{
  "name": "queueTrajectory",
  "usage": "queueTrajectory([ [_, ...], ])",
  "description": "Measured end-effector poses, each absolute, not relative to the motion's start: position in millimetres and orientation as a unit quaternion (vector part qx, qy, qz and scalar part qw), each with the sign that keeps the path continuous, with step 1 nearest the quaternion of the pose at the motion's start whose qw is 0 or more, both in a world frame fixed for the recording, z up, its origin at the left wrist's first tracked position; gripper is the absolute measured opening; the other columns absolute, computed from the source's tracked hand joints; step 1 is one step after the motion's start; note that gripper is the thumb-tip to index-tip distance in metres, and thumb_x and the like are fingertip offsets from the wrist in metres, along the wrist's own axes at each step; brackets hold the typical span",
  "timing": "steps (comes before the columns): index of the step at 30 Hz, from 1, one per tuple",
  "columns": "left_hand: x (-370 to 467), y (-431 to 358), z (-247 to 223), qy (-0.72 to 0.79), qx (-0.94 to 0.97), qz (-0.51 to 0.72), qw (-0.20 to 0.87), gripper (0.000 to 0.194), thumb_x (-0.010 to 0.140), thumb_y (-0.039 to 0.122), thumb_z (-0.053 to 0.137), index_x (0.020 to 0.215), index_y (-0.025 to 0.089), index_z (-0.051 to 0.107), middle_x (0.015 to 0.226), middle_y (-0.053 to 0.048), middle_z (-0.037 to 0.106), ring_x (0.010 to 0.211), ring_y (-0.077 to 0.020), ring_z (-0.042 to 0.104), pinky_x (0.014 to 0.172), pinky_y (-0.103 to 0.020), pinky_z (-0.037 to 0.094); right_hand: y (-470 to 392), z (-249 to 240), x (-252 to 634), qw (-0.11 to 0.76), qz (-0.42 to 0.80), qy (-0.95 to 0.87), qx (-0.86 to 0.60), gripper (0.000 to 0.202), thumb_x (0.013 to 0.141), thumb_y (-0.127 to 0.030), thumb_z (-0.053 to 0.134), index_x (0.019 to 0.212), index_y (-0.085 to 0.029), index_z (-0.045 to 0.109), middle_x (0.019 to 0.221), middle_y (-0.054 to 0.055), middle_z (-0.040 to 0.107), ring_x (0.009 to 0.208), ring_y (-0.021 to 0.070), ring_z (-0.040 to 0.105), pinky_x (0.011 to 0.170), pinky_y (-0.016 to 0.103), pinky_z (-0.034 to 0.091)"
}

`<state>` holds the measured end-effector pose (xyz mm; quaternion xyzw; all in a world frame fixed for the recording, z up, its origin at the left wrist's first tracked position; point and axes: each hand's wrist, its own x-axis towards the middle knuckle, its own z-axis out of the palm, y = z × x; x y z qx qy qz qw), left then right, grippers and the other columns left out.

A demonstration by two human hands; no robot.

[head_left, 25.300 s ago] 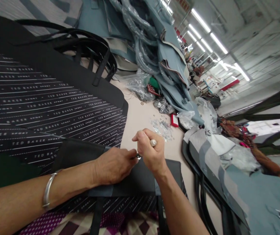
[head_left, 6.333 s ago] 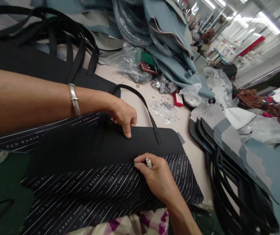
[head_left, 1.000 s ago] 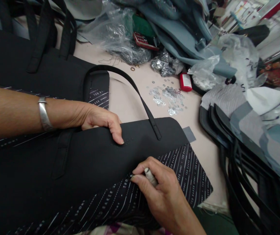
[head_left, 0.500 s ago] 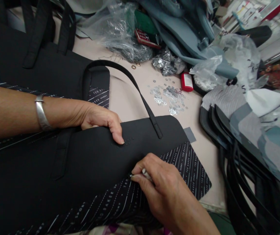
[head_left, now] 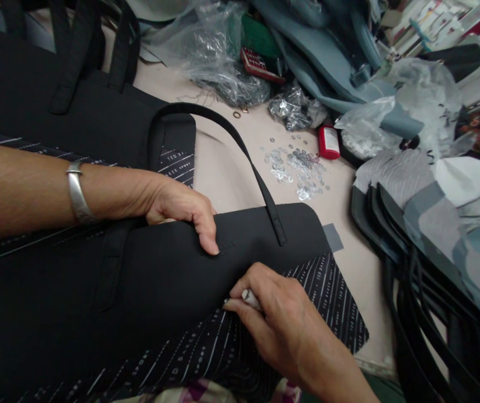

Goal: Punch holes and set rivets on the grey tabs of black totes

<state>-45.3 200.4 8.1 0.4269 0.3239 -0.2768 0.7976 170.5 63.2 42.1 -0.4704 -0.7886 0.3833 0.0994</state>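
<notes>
A black bag panel (head_left: pixel 173 263) with a strap handle (head_left: pixel 240 140) and striped, lettered lining (head_left: pixel 332 296) lies across the front. My left hand (head_left: pixel 185 210) grips its upper edge, thumb on the front near small embossed lettering, the other fingers hidden behind. My right hand (head_left: pixel 273 313) is closed over the line where the black panel meets the lining. Its thumb and forefinger pinch something small at the tips, too small to name. A pale, rod-like tool end (head_left: pixel 250 298) sticks out between the fingers of that hand.
Another black bag panel (head_left: pixel 97 112) lies behind my left arm. Small metal discs (head_left: pixel 302 170) are scattered beyond the handle, near a red box (head_left: pixel 328 141). Plastic bags (head_left: pixel 219 56) and grey-blue pieces (head_left: pixel 328 67) are piled behind. Stacked bag pieces with straps (head_left: pixel 408 224) stand at right.
The view has shifted slightly, so most things sit a little further right. Both hands keep their hold at nearly the same places on the bag panel.
</notes>
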Motion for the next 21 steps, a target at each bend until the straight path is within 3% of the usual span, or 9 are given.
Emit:
queueTrajectory([
  [3,-46,200,6,0.328,0.418,-0.273,0.802,0.029,0.05,0.036,0.073,0.074,0.019,0.072,0.076,-0.013,0.079,0.076,-0.0386,0.075,0.076,-0.05,0.064,62,38,170,0.1,0.375,-0.784,-0.485,0.015,0.094,-0.016,0.067,0.087,-0.022,0.055,0.083,-0.001,0.065,0.068,0.0142,0.063,0.062,0.026,0.045],
  [13,-50,196,6,0.358,0.37,-0.249,0.82,0.033,0.054,0.031,0.079,0.085,0.019,0.075,0.09,-0.012,0.081,0.082,-0.0365,0.076,0.084,-0.047,0.064,53,26,157,0.057,0.253,-0.819,-0.511,0.014,0.092,-0.016,0.065,0.086,-0.022,0.053,0.078,0.001,0.063,0.06,0.0196,0.063,0.054,0.031,0.042],
  [18,-46,194,13,0.36,0.424,-0.247,0.794,0.037,0.055,0.032,0.073,0.088,0.018,0.075,0.084,-0.012,0.081,0.074,-0.0343,0.075,0.071,-0.045,0.064,58,28,158,0.062,0.319,-0.791,-0.519,0.015,0.09,-0.02,0.071,0.085,-0.021,0.057,0.077,-0.001,0.064,0.064,0.0167,0.063,0.057,0.028,0.043],
  [21,-44,193,28,0.376,0.575,-0.225,0.691,0.03,0.061,0.032,0.069,0.085,0.016,0.076,0.075,-0.01,0.079,0.062,-0.0277,0.072,0.061,-0.038,0.062,59,39,168,0.127,0.362,-0.761,-0.523,0.013,0.088,-0.023,0.075,0.085,-0.022,0.062,0.072,-0.005,0.064,0.06,0.0122,0.059,0.057,0.025,0.042],
])
